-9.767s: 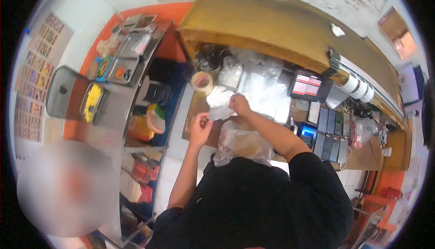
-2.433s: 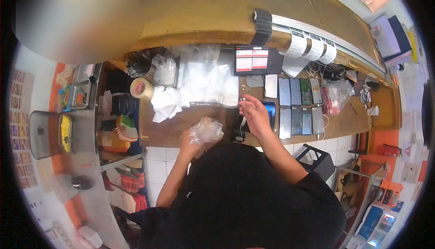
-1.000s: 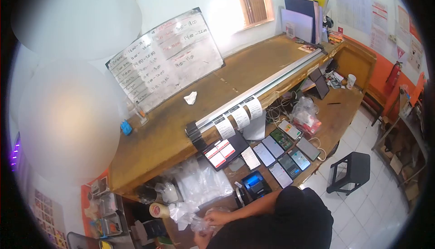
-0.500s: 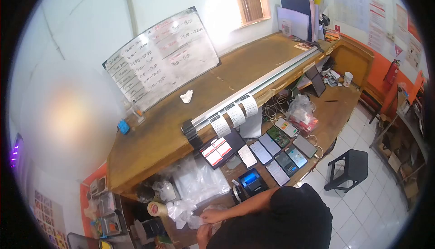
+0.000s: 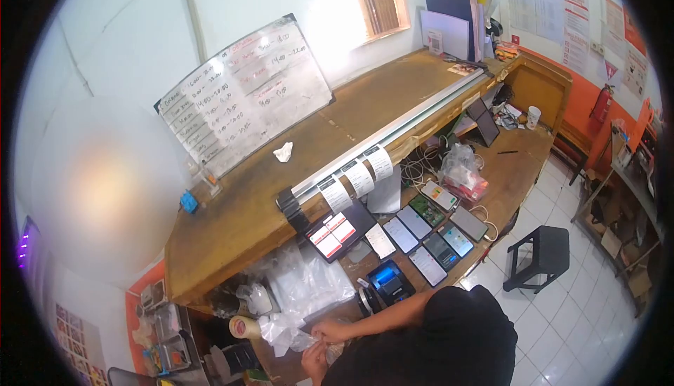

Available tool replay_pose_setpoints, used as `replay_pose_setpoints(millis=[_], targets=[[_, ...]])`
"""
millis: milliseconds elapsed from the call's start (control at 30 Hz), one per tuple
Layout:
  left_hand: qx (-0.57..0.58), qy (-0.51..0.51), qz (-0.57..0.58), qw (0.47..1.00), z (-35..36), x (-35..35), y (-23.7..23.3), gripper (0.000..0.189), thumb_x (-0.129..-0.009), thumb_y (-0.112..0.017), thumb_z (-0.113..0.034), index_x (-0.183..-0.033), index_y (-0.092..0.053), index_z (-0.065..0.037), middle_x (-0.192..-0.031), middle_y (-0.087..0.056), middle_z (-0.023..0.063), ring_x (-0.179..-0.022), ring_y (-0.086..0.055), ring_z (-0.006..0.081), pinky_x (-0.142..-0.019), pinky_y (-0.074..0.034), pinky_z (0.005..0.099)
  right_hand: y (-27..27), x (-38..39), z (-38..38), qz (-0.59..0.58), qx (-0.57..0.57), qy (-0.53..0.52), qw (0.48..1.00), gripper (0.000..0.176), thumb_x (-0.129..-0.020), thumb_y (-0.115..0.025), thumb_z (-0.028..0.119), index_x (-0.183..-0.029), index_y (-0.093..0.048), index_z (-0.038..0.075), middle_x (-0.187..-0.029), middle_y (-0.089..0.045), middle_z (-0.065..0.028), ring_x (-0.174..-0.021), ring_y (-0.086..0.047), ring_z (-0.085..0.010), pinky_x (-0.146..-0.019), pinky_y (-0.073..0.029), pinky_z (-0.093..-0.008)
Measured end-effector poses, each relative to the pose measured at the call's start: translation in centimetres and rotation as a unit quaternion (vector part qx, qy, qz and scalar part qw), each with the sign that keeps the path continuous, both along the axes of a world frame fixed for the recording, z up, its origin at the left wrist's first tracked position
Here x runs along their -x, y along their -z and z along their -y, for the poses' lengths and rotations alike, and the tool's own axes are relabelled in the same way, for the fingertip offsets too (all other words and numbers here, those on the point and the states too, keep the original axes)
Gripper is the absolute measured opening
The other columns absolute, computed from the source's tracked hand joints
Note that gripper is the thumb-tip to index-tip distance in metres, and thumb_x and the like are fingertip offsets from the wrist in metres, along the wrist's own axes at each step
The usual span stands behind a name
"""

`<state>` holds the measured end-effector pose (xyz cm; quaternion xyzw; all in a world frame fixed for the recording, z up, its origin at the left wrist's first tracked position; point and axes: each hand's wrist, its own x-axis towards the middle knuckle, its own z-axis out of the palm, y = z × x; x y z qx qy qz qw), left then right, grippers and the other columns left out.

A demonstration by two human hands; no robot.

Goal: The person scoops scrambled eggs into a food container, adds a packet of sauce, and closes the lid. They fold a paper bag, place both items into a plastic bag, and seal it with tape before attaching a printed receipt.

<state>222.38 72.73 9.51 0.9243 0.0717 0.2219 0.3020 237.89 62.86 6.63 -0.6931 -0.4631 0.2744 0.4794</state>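
Observation:
At the lower middle of the head view, my right hand [image 5: 332, 330] reaches in from the right with its fingers closed on a clear plastic bag [image 5: 302, 341]. Just below it, my left hand [image 5: 314, 359] pinches the same bag, the two hands nearly touching. White crumpled plastic [image 5: 279, 330] lies left of the hands, beside a roll of tape [image 5: 244, 327]. A stack of clear bags [image 5: 312, 281] is above them. What is inside the held bag is too small to tell.
A black and blue printer [image 5: 390, 282], several phones [image 5: 427, 265] and a tablet [image 5: 332, 236] lie on the lower desk. Paper receipts [image 5: 358, 177] hang from the raised counter's rail. A black stool [image 5: 539, 258] stands on the tiled floor at right.
The view has shifted slightly. My left hand has moved up closer to my right hand at the bag, and both still hold it.

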Motion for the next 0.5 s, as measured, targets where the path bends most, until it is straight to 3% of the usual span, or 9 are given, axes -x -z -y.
replay_pose_setpoints(millis=[67, 167, 367, 500], targets=[[0.069, -0.038, 0.026, 0.997, 0.5, 0.0, 0.6, 0.013, -0.075, -0.071, -0.002, -0.087, -0.075, -0.002, -0.092, -0.074, 0.0117, -0.084, -0.07, 0.0257, -0.08, -0.052, 0.0335, 0.9, -0.4, -0.1, -0.07, 0.0, 0.011, 0.997, 0.025, -0.073, -0.067, 0.008, -0.098, -0.067, 0.007, -0.087, -0.07, -0.0157, -0.077, -0.069, -0.0284, -0.066, -0.053, -0.0397], [0.147, -0.088, 0.024, 0.985, 1.6, -0.1, 0.3, 0.013, -0.074, -0.07, 0.001, -0.087, -0.074, 0.001, -0.09, -0.073, 0.0149, -0.083, -0.071, 0.025, -0.081, -0.054, 0.0333, 1.1, -0.7, 0.6, 0.096, -0.041, 0.055, 0.993, 0.025, -0.073, -0.069, 0.01, -0.098, -0.066, 0.008, -0.083, -0.07, -0.0136, -0.075, -0.069, -0.0292, -0.067, -0.053, -0.0386], [0.134, -0.107, 0.068, 0.983, 1.3, 0.1, 1.8, 0.012, -0.072, -0.077, -0.002, -0.083, -0.072, 0.0, -0.09, -0.073, 0.0156, -0.081, -0.072, 0.0249, -0.075, -0.056, 0.0339, -3.5, -0.3, 3.1, 0.022, -0.047, 0.03, 0.998, 0.031, -0.076, -0.072, 0.013, -0.105, -0.062, 0.007, -0.085, -0.071, -0.0114, -0.076, -0.07, -0.0238, -0.068, -0.055, -0.036], [0.144, -0.124, 0.058, 0.98, 2.1, 0.1, 0.6, 0.01, -0.072, -0.072, 0.004, -0.082, -0.072, 0.004, -0.09, -0.072, 0.0162, -0.083, -0.07, 0.0237, -0.077, -0.055, 0.0338, -2.1, -1.0, 3.1, -0.12, -0.104, -0.063, 0.985, 0.037, -0.078, -0.073, 0.008, -0.111, -0.057, 0.005, -0.088, -0.072, -0.009, -0.08, -0.07, -0.0168, -0.071, -0.056, -0.0311]])
